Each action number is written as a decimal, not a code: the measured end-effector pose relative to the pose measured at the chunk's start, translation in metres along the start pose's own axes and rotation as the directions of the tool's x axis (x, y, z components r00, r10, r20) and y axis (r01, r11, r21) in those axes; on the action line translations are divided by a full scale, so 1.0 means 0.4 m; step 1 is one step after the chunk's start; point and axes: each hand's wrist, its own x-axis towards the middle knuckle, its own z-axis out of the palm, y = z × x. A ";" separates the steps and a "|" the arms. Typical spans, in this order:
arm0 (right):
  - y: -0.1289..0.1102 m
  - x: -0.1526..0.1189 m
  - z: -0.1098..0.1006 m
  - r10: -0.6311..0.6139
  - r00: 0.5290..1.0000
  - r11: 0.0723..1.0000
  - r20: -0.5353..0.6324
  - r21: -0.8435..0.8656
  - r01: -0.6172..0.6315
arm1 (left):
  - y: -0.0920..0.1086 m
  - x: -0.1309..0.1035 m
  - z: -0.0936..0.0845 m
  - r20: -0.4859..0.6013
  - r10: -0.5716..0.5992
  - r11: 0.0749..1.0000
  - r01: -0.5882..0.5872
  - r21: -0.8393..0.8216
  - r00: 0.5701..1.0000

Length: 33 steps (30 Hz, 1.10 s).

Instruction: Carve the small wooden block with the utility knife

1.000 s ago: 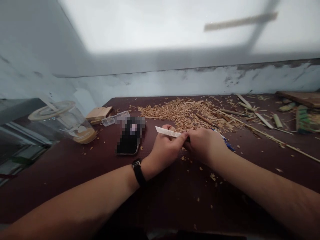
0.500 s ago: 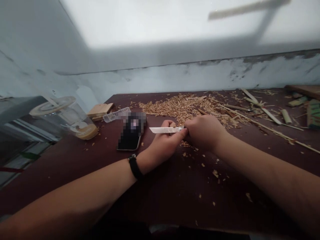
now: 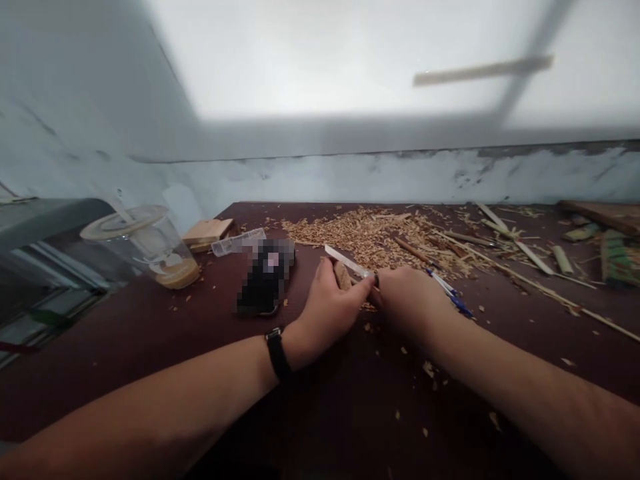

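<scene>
My right hand [image 3: 413, 298] is closed round the handle of a carving knife, whose pale, angled blade [image 3: 345, 261] points up and to the left. A small block of light wood [image 3: 343, 275] sits in the grip of my left hand [image 3: 331, 301], partly covered by the fingers. My left thumb reaches across to the base of the blade, against my right hand. The blade lies just beyond the wood; whether it touches cannot be made out. Behind both hands spreads a heap of wood shavings [image 3: 360, 227].
A phone [image 3: 265, 280] lies left of my hands, near a clear plastic case [image 3: 239, 241], wooden blocks [image 3: 209, 231] and a plastic cup [image 3: 165, 257] with a straw. Rightward are a blue-and-white pen [image 3: 450, 291], a long thin stick [image 3: 525, 277] and wood strips [image 3: 533, 257].
The blade has swung from nearly level to slanting, its tip now higher and farther away. More of the wood block shows in my left hand. The pen beside my right wrist has come into sight.
</scene>
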 end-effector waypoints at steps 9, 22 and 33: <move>0.030 0.005 0.014 -0.207 0.975 0.966 -0.081 0.139 0.217 | 0.023 0.010 -0.058 0.351 -0.009 0.988 0.063 -0.141 0.936; -0.004 -0.045 -0.012 -0.293 0.954 0.953 -0.065 0.064 0.297 | 0.073 -0.025 -0.096 0.568 0.091 0.992 -0.126 0.023 0.818; -0.001 -0.027 -0.003 -0.258 0.955 0.966 -0.144 -0.056 0.253 | 0.061 -0.053 -0.047 0.405 0.138 0.990 -0.129 -0.050 0.904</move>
